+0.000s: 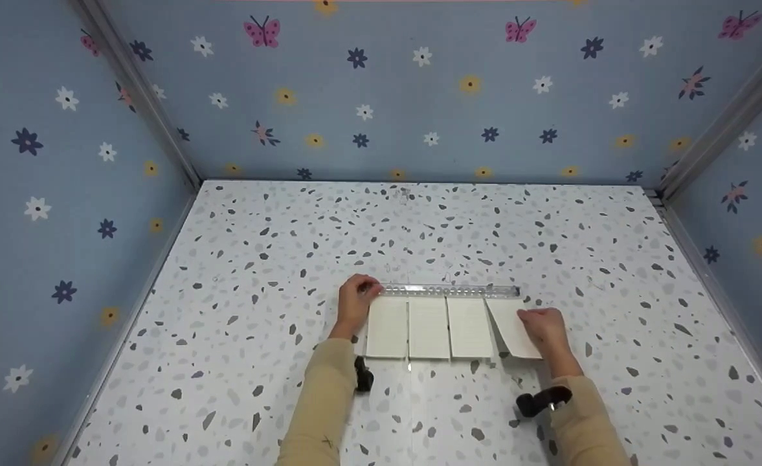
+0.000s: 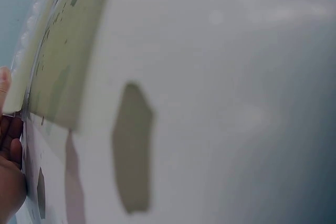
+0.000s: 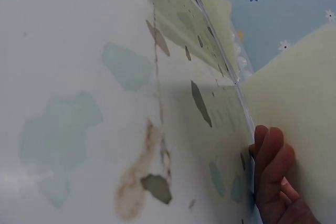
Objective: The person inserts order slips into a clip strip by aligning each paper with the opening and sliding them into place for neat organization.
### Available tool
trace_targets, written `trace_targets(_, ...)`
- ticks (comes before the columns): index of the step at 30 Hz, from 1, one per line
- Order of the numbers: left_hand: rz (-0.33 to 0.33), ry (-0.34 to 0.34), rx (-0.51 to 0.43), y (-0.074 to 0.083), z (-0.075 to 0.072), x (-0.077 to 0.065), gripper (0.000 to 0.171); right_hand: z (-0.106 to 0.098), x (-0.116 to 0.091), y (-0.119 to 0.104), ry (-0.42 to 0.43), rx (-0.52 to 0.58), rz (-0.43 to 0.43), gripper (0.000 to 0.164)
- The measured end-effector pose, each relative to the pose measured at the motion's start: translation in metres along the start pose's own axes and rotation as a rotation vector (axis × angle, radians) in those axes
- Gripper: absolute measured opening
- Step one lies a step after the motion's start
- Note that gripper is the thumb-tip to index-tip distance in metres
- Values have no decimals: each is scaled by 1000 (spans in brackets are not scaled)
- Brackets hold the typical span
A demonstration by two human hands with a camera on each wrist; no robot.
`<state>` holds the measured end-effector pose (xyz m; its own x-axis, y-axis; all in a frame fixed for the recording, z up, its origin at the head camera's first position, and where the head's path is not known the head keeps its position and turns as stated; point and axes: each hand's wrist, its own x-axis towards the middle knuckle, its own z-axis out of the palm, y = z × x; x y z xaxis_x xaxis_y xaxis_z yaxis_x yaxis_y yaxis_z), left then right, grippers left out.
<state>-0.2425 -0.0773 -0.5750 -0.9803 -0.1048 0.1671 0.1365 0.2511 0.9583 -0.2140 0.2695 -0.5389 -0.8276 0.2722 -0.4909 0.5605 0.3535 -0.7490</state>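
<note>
A clear plastic strip point(image 1: 448, 290) with a row of round bumps lies on the speckled table, above a row of several cream paper sheets point(image 1: 429, 330). My left hand point(image 1: 356, 304) pinches the strip's left end; in the left wrist view its thumb is on one face, the other fingers behind. At the right end of the row, my right hand point(image 1: 546, 329) holds the upper right edge of the last cream sheet point(image 1: 513, 333), which is raised and slanted. That sheet point(image 3: 304, 93) fills the right side of the right wrist view, beside the curled fingers point(image 3: 273, 156).
The white speckled table point(image 1: 264, 259) carries a thin seam near its middle. Blue flowered panels point(image 1: 381, 97) stand at the back and both sides, joined by metal corner posts point(image 1: 141, 90). Dark wrist mounts point(image 1: 536, 403) sit below the hands.
</note>
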Motion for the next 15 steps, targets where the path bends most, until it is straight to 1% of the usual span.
trace_targets(6,-2,3,7,-1,0,0,9,3,1,-1,26,2,-7,50)
trace_targets(15,-50,-11,16,0,0,1,11,5,2,-4,29,-25,41,53)
